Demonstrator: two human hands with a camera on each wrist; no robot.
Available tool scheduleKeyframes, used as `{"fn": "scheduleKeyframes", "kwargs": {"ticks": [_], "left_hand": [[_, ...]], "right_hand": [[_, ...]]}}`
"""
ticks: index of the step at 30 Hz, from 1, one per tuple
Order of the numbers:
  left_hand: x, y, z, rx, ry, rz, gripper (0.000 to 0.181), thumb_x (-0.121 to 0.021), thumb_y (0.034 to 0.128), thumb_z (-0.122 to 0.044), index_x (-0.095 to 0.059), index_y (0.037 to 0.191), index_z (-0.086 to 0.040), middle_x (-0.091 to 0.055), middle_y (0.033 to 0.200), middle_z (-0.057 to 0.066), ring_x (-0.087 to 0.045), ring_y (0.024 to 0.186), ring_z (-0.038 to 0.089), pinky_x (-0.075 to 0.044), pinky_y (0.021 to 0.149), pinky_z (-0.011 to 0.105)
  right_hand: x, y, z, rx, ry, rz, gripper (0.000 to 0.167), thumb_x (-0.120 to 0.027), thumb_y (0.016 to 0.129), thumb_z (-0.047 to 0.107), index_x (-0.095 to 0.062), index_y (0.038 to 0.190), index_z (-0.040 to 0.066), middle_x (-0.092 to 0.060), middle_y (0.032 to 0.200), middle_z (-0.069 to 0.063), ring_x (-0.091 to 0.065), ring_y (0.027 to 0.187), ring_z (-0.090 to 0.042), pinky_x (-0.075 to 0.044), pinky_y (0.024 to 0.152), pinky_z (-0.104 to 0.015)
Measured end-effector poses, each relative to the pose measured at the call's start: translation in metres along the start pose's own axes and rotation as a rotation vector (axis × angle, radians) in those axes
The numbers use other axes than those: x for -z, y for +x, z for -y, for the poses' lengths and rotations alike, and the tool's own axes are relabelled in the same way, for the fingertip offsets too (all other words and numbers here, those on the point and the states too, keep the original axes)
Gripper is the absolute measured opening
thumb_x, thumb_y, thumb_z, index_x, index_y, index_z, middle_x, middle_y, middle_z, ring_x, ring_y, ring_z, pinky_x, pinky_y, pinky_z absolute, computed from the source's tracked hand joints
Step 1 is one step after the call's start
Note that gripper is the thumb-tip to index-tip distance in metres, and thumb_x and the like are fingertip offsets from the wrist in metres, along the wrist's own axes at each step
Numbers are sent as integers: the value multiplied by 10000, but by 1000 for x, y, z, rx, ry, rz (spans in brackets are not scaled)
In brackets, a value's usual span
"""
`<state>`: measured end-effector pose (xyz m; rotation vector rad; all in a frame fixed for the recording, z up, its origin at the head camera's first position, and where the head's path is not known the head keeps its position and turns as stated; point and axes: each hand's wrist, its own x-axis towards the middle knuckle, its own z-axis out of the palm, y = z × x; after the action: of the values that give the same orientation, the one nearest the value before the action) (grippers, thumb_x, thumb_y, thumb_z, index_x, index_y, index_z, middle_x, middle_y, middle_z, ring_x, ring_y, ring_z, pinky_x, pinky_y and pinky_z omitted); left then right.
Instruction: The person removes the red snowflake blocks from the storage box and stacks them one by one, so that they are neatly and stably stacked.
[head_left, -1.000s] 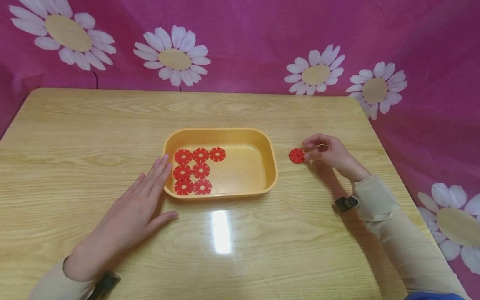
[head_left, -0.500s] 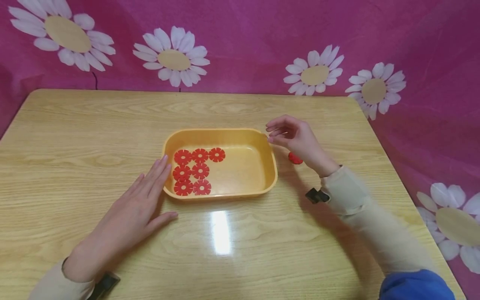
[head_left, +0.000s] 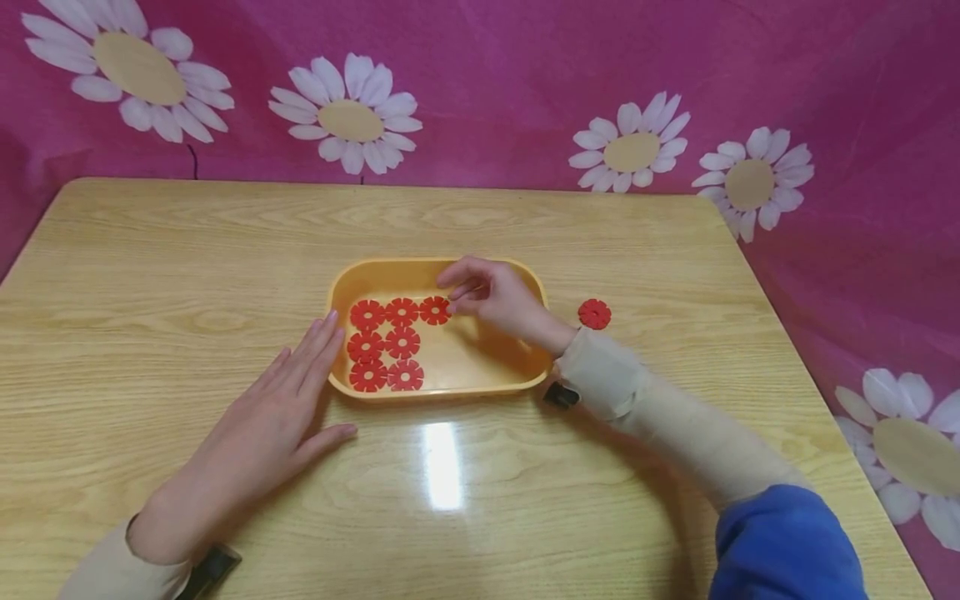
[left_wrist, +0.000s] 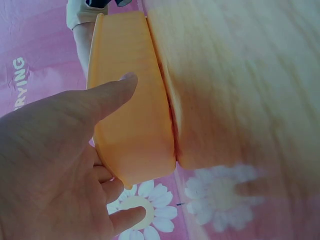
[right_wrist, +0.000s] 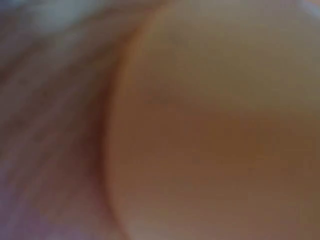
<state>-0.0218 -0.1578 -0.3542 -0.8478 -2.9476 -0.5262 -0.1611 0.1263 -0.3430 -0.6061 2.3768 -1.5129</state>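
Note:
In the head view, the left hand (head_left: 262, 425) rests against the left end of the yellow tray (head_left: 442, 394), fingers straight and thumb apart. The left wrist view has this hand (left_wrist: 65, 150) beside the tray's outer wall (left_wrist: 135, 130). Several red notched discs (head_left: 402, 342) lie flat in the left part of the tray. Over the tray is the right hand (head_left: 506, 304), fingers loosely bent, its fingertips at the right edge of the top row's rightmost disc (head_left: 432, 311); whether they touch it cannot be told. Another red disc (head_left: 594, 314) lies outside, right of the tray.
The wooden table (head_left: 225, 242) stands before a pink cloth (head_left: 495, 83) with white flowers. A blue sleeve (head_left: 787, 542) is at the lower right. The right wrist view is blurred, showing an orange-yellow surface (right_wrist: 215, 125) and no fingers.
My right hand has left the disc outside the tray and moved left, over the tray to the top-row disc. That outside disc has stayed on the table. The left hand has not moved.

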Motion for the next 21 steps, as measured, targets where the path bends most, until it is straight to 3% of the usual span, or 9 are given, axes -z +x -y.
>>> {"fn": "scheduleKeyframes", "kwargs": {"ticks": [11, 21], "left_hand": [[1, 0, -1, 10, -7, 17, 1017, -690, 899, -445, -41, 1576, -52, 58, 1643, 61, -51, 1495, 257, -197, 1168, 543], [2, 1, -2, 23, -5, 23, 1016, -688, 897, -459, -46, 1579, -65, 67, 1645, 35, -36, 1497, 235, -178, 1183, 510]], "right_hand": [[-11, 2, -6, -23, -236, 133, 377, -707, 847, -74, -666, 1208, 28, -682, 1133, -102, -655, 872, -190, -547, 801, -246], [-13, 2, -6, -4, -349, 142, 352, -759, 807, -57, -688, 1138, 40, -672, 1122, -73, -593, 970, -199, -493, 856, -269]]}}
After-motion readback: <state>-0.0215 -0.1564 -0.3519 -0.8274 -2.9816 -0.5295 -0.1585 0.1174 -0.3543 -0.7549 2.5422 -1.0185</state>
